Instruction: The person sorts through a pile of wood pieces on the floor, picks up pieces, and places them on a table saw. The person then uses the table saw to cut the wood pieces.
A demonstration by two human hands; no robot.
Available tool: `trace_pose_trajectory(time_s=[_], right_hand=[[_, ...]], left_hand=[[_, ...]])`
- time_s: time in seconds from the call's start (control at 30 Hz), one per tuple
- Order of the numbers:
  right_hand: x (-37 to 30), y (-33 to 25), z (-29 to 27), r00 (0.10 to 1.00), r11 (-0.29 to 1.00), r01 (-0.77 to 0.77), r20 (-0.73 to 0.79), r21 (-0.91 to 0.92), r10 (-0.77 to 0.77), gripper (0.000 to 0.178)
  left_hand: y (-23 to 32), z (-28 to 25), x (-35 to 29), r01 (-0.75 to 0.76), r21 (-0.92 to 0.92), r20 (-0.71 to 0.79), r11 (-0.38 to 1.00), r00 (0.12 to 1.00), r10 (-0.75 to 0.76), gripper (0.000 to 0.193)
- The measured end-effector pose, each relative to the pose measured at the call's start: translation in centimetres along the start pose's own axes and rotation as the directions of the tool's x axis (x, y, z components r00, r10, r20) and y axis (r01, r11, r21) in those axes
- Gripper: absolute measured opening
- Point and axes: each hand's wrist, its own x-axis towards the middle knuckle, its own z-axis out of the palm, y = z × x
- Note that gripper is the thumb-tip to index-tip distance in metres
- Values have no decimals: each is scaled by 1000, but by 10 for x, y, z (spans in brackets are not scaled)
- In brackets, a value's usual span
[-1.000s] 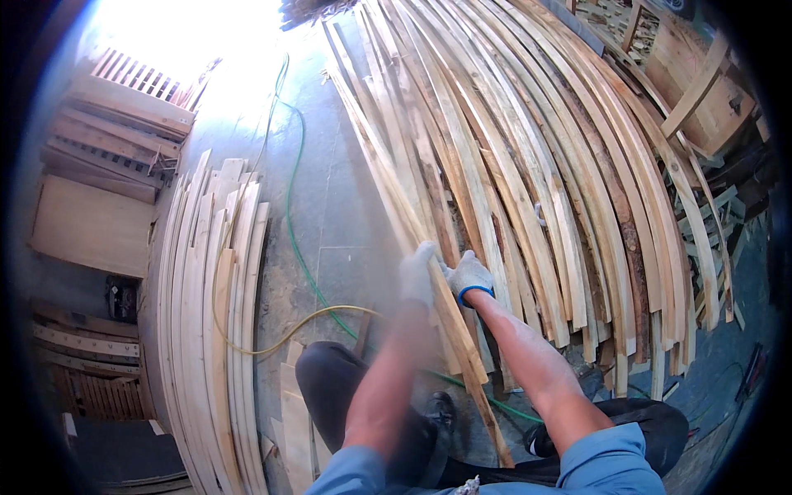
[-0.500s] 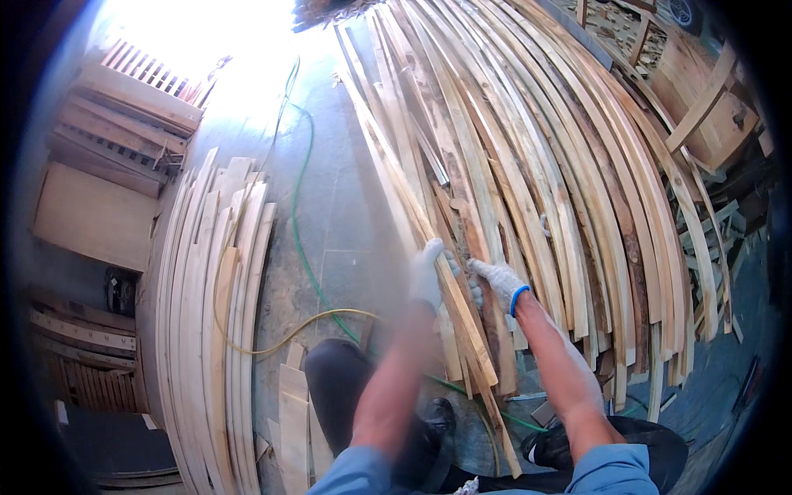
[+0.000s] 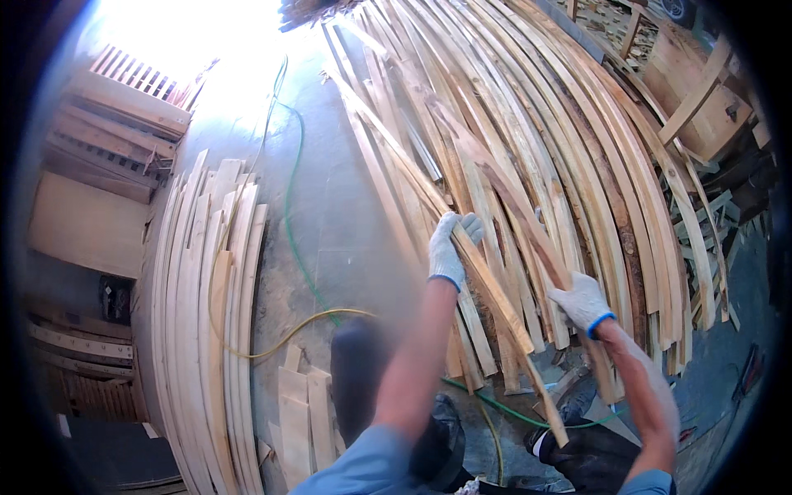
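Observation:
My left hand point(image 3: 446, 254), in a white knit glove, is closed around a long, narrow wooden strip point(image 3: 501, 302). The strip slants from the far left of the lumber pile down toward my feet, with a second thin strip point(image 3: 548, 404) showing beyond its near end. To the right, my gloved right hand point(image 3: 584, 304) is wrapped round a darker, brownish plank point(image 3: 523, 218), which crosses over other boards. A blue cuff edges that glove. Beneath both lies a broad spread of long boards point(image 3: 569, 165).
On the left lies another stack of long pale boards point(image 3: 186, 330), with short offcuts point(image 3: 294, 412) beside it. A green hose point(image 3: 290, 223) and a yellow hose point(image 3: 285, 338) cross the floor. Wooden framing point(image 3: 697, 91) stands at the far right.
My right hand has moved right, swinging the near part of the brownish plank away from the strip. My left hand has shifted slightly right and up the picture with the strip.

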Motion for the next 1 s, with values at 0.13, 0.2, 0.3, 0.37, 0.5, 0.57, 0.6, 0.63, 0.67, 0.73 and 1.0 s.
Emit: trace_pose_trajectory(time_s=[0.13,0.2,0.3,0.37,0.5,0.57,0.6,0.63,0.67,0.73,1.0], right_hand=[[-78,21,-83,1000,942,1,5,-336,1,44],[-126,32,-108,997,899,-71,-19,-432,70,43],[-200,106,-123,983,874,-182,-110,-450,148,42],[-256,149,-123,980,855,-199,-121,-479,160,44],[-319,199,-115,985,804,-159,-32,-573,172,45],[-322,208,-109,994,824,-107,-47,-557,98,44],[-322,212,-105,997,832,-79,-54,-549,60,43],[-318,213,-101,996,856,-36,-86,-516,-10,43],[-307,205,-99,990,875,7,-120,-485,-75,44],[-284,177,-99,968,923,-2,-232,-385,-95,48],[-132,35,-46,961,859,17,-229,-511,-155,84]], left_hand=[[-18,46,0,16,-39,43,999,999,-14,50],[-25,38,9,43,-51,29,998,999,-41,52],[-32,33,16,72,-67,55,995,996,-69,54],[-33,39,17,82,-55,70,995,994,-78,53],[-37,47,6,50,33,84,998,995,-53,57],[-40,56,1,20,26,109,999,994,-22,60],[-40,53,2,68,2,109,998,992,-67,56],[-41,47,8,113,-23,118,993,987,-110,52],[-41,49,8,161,-48,125,986,980,-154,49],[-49,49,4,175,-66,73,982,983,-170,45],[-109,68,-38,325,-47,134,945,939,-316,36]])
